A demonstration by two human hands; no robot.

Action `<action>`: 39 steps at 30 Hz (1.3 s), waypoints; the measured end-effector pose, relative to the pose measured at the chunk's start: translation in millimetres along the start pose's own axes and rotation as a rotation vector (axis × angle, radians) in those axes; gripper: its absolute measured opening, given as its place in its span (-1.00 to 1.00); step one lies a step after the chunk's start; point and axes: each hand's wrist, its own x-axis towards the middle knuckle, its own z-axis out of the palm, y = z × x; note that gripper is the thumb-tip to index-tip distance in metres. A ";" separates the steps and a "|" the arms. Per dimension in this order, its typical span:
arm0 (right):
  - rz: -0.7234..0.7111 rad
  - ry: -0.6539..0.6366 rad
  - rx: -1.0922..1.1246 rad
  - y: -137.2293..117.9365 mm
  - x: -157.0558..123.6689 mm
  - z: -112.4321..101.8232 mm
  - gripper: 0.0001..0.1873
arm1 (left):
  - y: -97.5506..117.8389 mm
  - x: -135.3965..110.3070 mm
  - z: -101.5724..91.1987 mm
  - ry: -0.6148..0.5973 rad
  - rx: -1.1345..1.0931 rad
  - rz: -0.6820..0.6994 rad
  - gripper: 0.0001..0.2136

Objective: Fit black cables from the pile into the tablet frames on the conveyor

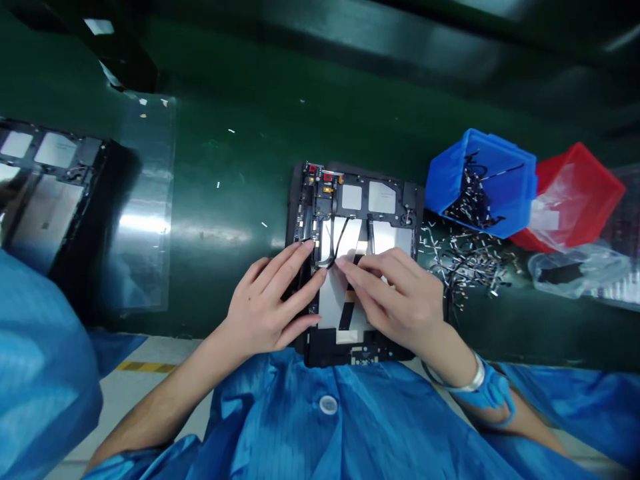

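An opened tablet body [380, 200] with bare circuit boards and silver plates lies on the green bench in front of me. My left hand [270, 303] rests flat on its left edge, fingers stretched out, fingertips by a thin black cable [339, 245]. My right hand [395, 297] lies over the middle of the tablet, its fingertips pressed together on the cable's lower end near the silver plate. Both forearms come out of blue smock sleeves, and the right wrist wears a strap [475, 383].
A blue bin [500, 180] tipped on its side spills small black cable parts [465, 257] to the right of the tablet. A red bin [585, 187] with clear plastic bags stands beyond it. Another opened tablet [50, 187] lies at far left, beside a clear sheet [145, 200].
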 end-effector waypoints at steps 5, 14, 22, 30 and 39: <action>0.004 -0.115 -0.086 7.3 0.3 4.6 -0.67 | -1.5 -0.7 2.2 0.000 -0.025 -0.002 -0.56; 0.179 -0.182 -0.116 24.0 19.9 10.0 -0.61 | -3.3 -2.4 4.3 -0.002 -0.089 -0.027 -0.55; 0.575 0.097 -0.045 11.7 -38.7 -26.4 -0.52 | 23.1 -22.5 2.0 0.146 -0.231 -0.310 -0.39; 1.008 0.049 0.400 -5.0 -68.9 -18.0 -0.45 | 60.2 -20.4 -4.1 0.113 -0.266 -0.477 -0.49; 0.924 0.255 0.629 -4.2 -42.7 -32.0 -0.54 | 44.0 -1.8 -26.5 0.196 -0.870 -0.929 -0.57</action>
